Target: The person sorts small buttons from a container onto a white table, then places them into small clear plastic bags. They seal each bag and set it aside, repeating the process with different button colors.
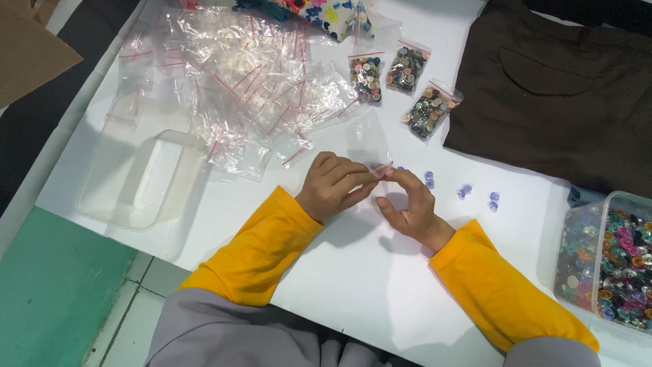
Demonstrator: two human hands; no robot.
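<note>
My left hand (334, 185) and my right hand (409, 204) meet over the white table (353, 272), both pinching the red-striped top edge of a small clear zip bag (372, 146). The bag lies flat beyond my fingers; whether it holds anything I cannot tell. Several small blue-purple buttons (463, 191) lie loose on the table just right of my right hand. Both arms wear yellow sleeves.
A heap of empty clear zip bags (251, 81) covers the far left. Three filled button bags (407, 81) lie beyond my hands. A clear lid or tray (146, 178) sits at left, a tub of mixed buttons (608, 265) at right, dark brown cloth (564, 95) at far right.
</note>
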